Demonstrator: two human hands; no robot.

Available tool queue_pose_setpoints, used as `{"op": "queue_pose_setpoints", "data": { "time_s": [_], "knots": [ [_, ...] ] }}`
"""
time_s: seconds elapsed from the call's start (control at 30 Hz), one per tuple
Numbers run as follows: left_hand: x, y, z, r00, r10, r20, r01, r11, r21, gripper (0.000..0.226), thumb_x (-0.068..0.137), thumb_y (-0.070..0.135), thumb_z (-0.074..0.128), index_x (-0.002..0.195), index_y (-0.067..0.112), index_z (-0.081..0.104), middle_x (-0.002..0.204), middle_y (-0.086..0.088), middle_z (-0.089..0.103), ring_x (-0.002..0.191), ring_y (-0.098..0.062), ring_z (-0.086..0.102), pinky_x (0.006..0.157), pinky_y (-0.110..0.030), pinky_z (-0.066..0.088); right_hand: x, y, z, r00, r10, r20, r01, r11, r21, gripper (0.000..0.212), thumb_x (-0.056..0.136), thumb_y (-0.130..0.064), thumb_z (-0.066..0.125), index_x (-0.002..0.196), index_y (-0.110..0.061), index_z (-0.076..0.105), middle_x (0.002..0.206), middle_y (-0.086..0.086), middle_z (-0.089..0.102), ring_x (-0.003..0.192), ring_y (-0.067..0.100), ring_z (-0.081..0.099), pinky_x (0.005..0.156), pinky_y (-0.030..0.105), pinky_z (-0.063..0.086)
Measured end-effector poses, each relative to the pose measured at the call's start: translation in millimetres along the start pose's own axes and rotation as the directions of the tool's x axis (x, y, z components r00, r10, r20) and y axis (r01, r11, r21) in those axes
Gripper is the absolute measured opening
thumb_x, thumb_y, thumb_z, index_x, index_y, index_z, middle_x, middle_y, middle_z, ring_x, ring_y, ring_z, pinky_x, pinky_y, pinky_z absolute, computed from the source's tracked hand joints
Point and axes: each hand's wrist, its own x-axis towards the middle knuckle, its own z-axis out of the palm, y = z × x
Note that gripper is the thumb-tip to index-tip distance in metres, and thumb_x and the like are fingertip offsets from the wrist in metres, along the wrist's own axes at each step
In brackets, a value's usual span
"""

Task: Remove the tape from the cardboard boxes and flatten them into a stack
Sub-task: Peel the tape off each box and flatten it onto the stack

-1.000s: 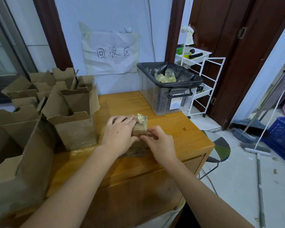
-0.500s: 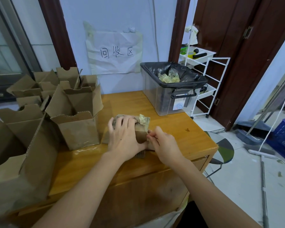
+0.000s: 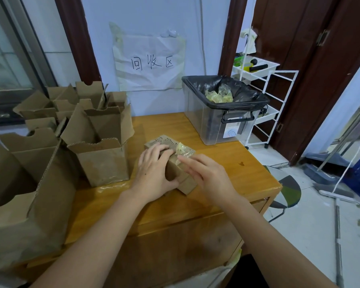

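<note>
Two hands: both at one small brown cardboard box (image 3: 176, 163) lying on the wooden worktop (image 3: 227, 163)
Left hand (image 3: 154, 173): curled over the box, gripping it; thumb on the near face
Right hand (image 3: 210, 175): fingers straight, holding nothing, fingertips beside the crumpled yellowish tape (image 3: 182, 149)
Handling: cardboard looks light, stiffish, crushable; tape likely sticky, tearable; pinch its lifted end
Bin: black-lined clear plastic tub (image 3: 222, 113) holds tape scraps

I read 回收区 handwritten on the paper sheet (image 3: 149, 63) taped to the far wall; the bin's label (image 3: 233, 129) is illegible.
</note>
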Motion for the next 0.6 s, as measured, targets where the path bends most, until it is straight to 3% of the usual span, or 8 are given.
{"op": "queue_pose_setpoints", "data": {
  "time_s": [0.17, 0.23, 0.37, 0.6],
  "knots": [
    [-1, -14, -7, 0.994, 0.048, 0.096, -0.033, 0.988, -0.153, 0.091, 0.076, 0.051, 0.08, 0.154, 0.026, 0.04, 0.16, 0.013, 0.028, 0.157, -0.01, 0.008, 0.126, -0.054, 0.02, 17, -12, 0, 0.985, -0.132, 0.106, 0.138, 0.989, -0.047, 0.022, 0.093, -0.021, 0.067, 0.114, -0.023, 0.075, 0.117, 0.004, 0.059, 0.095, 0.012, 0.05, 0.067, 0.025, 0.047],
    [-1, -15, -9, 0.992, 0.059, 0.109, -0.037, 0.98, -0.195, 0.089, 0.077, 0.044, 0.083, 0.154, 0.027, 0.041, 0.161, 0.016, 0.027, 0.157, -0.006, 0.004, 0.126, -0.054, 0.023, 21, -15, 0, 0.972, -0.139, 0.188, 0.152, 0.987, -0.055, 0.024, 0.091, -0.027, 0.068, 0.114, -0.023, 0.075, 0.121, 0.004, 0.058, 0.099, 0.01, 0.044, 0.071, 0.02, 0.04],
    [-2, -16, -10, 0.992, 0.068, 0.104, -0.045, 0.976, -0.215, 0.087, 0.078, 0.04, 0.083, 0.153, 0.03, 0.04, 0.161, 0.019, 0.026, 0.156, -0.002, 0.001, 0.124, -0.053, 0.025, 25, -16, -5, 0.939, -0.165, 0.301, 0.206, 0.972, -0.109, 0.043, 0.075, -0.014, 0.088, 0.116, -0.023, 0.076, 0.131, 0.007, 0.057, 0.106, 0.018, 0.045, 0.072, 0.024, 0.043],
    [-3, -16, -7, 0.994, 0.064, 0.084, -0.044, 0.975, -0.218, 0.088, 0.077, 0.041, 0.082, 0.154, 0.029, 0.039, 0.16, 0.02, 0.027, 0.156, 0.0, 0.0, 0.124, -0.053, 0.027, 28, -16, 2, 0.956, -0.189, 0.223, 0.221, 0.966, -0.131, 0.032, 0.072, -0.007, 0.089, 0.099, -0.019, 0.077, 0.113, 0.004, 0.068, 0.097, 0.015, 0.045, 0.066, 0.022, 0.037]
  ]
}}
